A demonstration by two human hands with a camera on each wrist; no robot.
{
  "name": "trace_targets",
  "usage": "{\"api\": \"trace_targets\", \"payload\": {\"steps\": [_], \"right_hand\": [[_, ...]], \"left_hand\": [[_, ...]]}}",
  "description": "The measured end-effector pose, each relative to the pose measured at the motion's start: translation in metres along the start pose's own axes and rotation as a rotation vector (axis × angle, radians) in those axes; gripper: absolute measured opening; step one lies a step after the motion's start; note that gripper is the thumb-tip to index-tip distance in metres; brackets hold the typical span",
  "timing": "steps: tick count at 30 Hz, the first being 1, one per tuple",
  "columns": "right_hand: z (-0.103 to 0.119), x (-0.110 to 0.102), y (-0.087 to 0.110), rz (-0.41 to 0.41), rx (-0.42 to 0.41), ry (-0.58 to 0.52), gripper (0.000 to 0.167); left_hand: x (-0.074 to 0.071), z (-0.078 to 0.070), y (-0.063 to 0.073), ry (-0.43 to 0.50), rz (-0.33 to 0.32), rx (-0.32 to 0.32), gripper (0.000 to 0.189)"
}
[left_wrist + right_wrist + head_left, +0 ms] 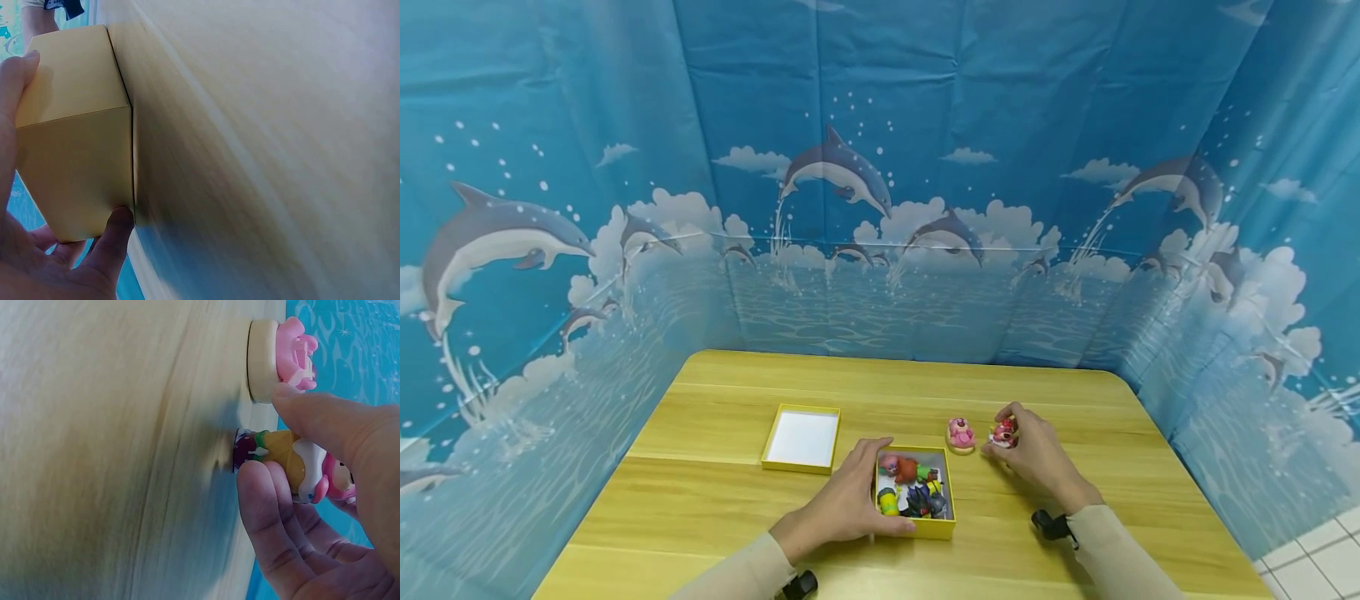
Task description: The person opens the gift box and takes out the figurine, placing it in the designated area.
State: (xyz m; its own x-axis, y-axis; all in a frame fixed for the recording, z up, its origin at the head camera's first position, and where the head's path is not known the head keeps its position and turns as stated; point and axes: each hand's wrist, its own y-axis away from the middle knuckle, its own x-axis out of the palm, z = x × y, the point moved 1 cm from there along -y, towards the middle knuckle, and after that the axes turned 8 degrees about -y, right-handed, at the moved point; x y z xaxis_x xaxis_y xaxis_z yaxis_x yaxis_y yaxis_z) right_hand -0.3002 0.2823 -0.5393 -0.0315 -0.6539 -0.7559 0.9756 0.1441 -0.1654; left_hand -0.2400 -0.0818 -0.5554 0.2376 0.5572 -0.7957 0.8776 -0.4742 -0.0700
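My left hand (850,492) grips a yellow box (936,529) at its left side, thumb along the near wall and fingers at the far corner. In the left wrist view, fingertips press the plain walls of the box (75,162). Several small figurines lie inside, among them a red-brown one (904,470) and a yellow one (887,502). To the right, my right hand (1037,454) has thumb and fingers around a pink-headed figurine (284,453) with an orange body and dark base. That figurine is upright, its base right at the tabletop.
A pink bear figurine on a round cream base (961,436) stands just left of my right hand. The shallow yellow lid (801,439), white inside, lies left of the box. A dolphin-print curtain (880,317) hangs around the back and sides of the wooden table (700,500).
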Motion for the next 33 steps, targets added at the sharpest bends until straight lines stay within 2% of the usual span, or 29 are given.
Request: {"api": "trace_targets", "payload": {"steps": [7,22,27,33], "right_hand": [[-0.001,0.001,0.001,-0.011,0.004,-0.001,0.053],[0.006,-0.006,0.006,-0.044,-0.015,0.003,0.061],[0.009,-0.012,0.008,-0.073,-0.041,0.01,0.064],[0.018,-0.019,0.01,-0.15,-0.105,0.073,0.066]], "left_hand": [[0.001,0.0,0.0,-0.004,0.0,-0.002,0.134],[0.0,0.0,0.002,0.003,-0.001,-0.001,0.134],[0.0,0.0,0.001,0.006,-0.001,0.004,0.134],[0.0,0.0,0.001,-0.001,-0.005,0.002,0.134]]}}
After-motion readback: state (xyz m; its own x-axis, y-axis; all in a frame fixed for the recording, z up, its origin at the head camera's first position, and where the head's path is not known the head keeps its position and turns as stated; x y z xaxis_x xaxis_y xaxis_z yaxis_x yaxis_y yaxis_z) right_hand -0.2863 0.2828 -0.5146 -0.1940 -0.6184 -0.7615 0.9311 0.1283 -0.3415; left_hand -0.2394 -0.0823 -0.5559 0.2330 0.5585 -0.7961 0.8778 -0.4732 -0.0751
